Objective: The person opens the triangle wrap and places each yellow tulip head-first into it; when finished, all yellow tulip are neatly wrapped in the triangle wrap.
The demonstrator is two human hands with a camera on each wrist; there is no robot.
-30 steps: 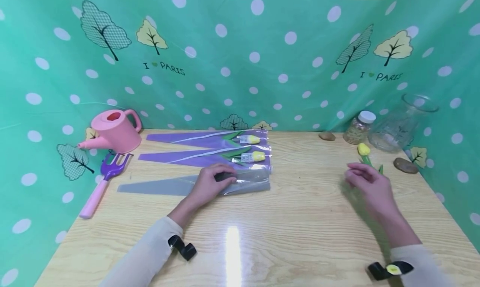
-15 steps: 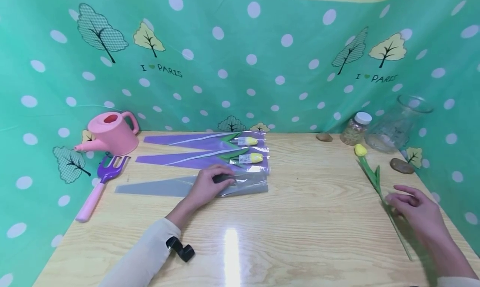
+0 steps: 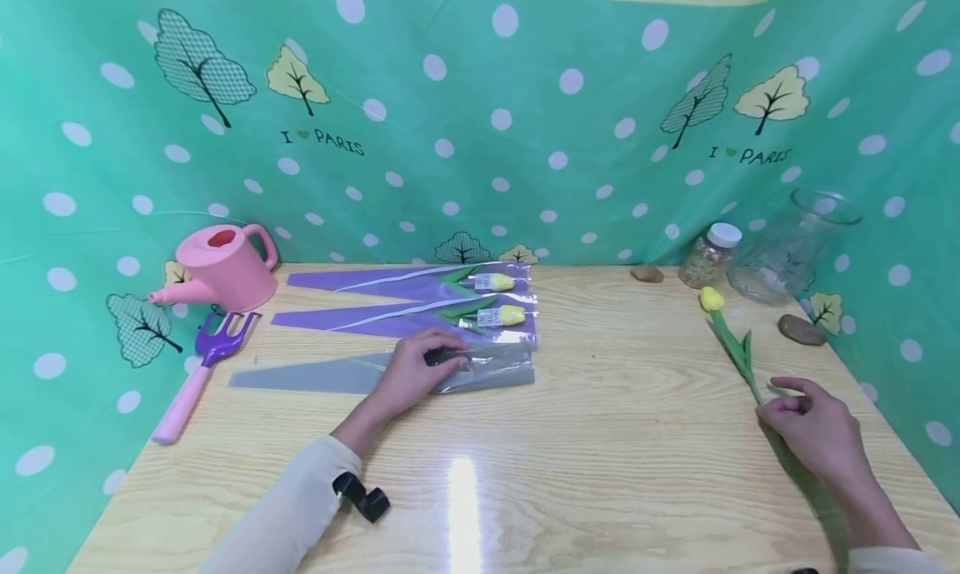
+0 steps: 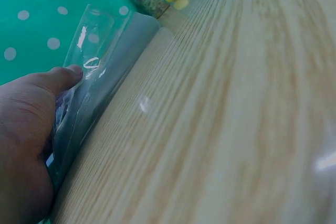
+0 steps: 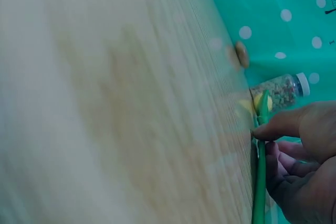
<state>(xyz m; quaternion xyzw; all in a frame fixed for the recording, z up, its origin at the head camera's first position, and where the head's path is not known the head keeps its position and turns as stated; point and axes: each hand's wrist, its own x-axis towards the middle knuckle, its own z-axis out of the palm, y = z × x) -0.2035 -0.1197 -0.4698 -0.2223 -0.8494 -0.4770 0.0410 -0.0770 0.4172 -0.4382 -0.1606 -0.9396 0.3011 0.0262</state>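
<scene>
My left hand (image 3: pixel 420 366) holds a grey flower sleeve (image 3: pixel 315 371) with a see-through front, lying on the table. In the left wrist view the thumb presses on the sleeve's clear film (image 4: pixel 94 40); the other fingers are mostly hidden behind it. At the right, my right hand (image 3: pixel 817 424) pinches the green stem of a yellow tulip (image 3: pixel 711 299) between thumb and fingers. In the right wrist view the stem (image 5: pixel 261 171) runs past the fingertips. The tulip's head points away, toward the back of the table.
Two purple sleeves (image 3: pixel 337 317) with yellow tulips lie behind the left hand. A pink watering can (image 3: pixel 236 266) and a purple hand fork (image 3: pixel 217 341) are at left. A glass vase (image 3: pixel 776 253), a white-capped jar (image 3: pixel 705 262) and two stones (image 3: pixel 801 330) stand back right.
My right hand first drew back from the tulip's upper part along the stem, then moved slightly left and took hold of it; the tulip has shifted a little left. The left hand stays on the sleeve.
</scene>
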